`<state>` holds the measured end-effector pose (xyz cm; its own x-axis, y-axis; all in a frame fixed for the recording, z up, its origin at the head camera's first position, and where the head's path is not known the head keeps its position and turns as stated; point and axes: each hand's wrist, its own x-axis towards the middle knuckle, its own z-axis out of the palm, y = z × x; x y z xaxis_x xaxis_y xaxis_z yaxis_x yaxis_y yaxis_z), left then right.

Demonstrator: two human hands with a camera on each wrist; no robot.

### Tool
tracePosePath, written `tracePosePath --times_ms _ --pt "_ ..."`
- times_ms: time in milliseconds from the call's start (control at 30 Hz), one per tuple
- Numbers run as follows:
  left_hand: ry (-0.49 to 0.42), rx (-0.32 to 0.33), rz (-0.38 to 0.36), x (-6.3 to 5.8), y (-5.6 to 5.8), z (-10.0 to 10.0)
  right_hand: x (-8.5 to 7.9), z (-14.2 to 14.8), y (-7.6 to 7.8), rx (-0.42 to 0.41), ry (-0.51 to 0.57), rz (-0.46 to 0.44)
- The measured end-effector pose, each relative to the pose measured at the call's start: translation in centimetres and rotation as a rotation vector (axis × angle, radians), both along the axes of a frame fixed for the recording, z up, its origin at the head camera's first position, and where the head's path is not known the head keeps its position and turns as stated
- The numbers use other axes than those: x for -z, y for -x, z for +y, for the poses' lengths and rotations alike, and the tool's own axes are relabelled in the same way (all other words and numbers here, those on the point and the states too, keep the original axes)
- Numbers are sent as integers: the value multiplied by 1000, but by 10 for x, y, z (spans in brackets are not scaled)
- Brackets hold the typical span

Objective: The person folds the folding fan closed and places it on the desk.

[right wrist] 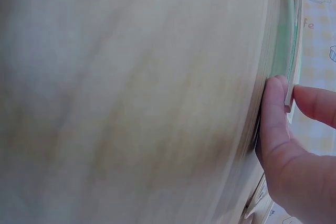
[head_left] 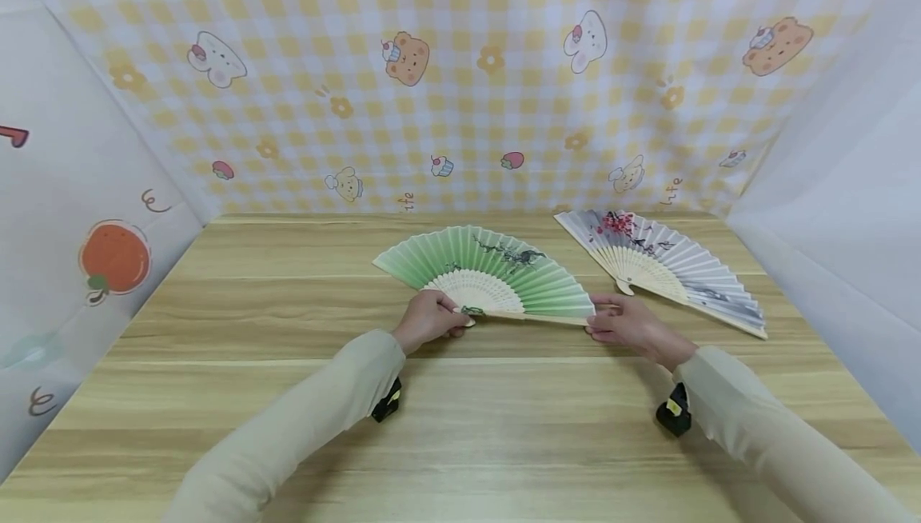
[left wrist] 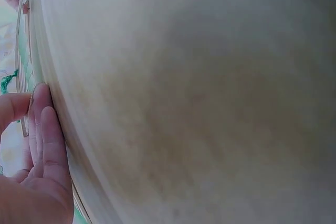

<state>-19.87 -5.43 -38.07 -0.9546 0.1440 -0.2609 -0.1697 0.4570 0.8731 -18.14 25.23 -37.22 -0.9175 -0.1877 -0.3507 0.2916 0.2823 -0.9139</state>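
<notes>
A green folding fan (head_left: 496, 263), spread wide, lies at the middle of the table with dark branch painting on its leaf and pale pierced ribs. My left hand (head_left: 434, 317) pinches its pivot end between thumb and fingers, beside a green tassel cord (head_left: 471, 311). At the fan's right end, my right hand (head_left: 627, 327) pinches the tip of the outer guard. In the right wrist view the thumb and fingers of the right hand (right wrist: 291, 145) meet at that guard tip. The left wrist view has the left hand (left wrist: 39, 156) low against the wood, its thumb on the pivot.
A second open fan (head_left: 662, 267), grey-white with red blossoms, lies behind and right of my right hand. The wooden table (head_left: 460, 427) ends at a yellow checked curtain (head_left: 460, 107) at the back. White cloth walls (head_left: 849, 187) stand on both sides.
</notes>
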Motion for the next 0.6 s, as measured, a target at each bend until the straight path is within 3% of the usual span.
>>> tracePosePath --times_ms 233,467,600 --pt "-60 -5 -37 -1 -4 -2 -2 -3 4 -10 -45 41" --pt "-99 -10 -62 -1 -9 -3 1 1 9 -105 -27 122" --pt "-119 -20 -73 0 -10 -3 -5 -5 9 -84 -82 111"
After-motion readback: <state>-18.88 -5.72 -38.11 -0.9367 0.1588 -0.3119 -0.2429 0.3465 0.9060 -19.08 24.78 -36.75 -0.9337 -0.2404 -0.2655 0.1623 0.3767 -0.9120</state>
